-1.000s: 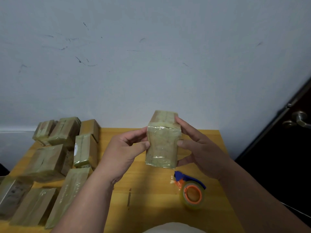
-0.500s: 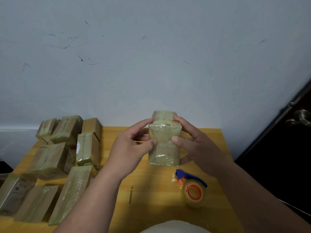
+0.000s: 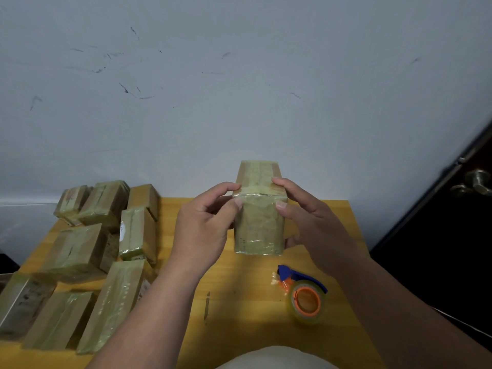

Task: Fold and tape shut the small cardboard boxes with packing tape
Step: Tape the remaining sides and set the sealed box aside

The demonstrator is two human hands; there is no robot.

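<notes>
Head view: both hands' grip pinches taped box [image 3: 259,225] top edge, above table [image 3: 247,288] w/ bare centre.

Dim, flat indoor light with a cool cast on the wall [image 3: 239,75]; soft shadows lie on the yellow table [image 3: 253,302] under the forearms and beside the tape roll [image 3: 306,302]. Weak glare shows on the taped box [image 3: 259,225] and on the wrapped boxes at left [image 3: 80,249]. Picture soft and slightly grainy; wide-angle bending at the edges, and the right side falls nearly black.
</notes>
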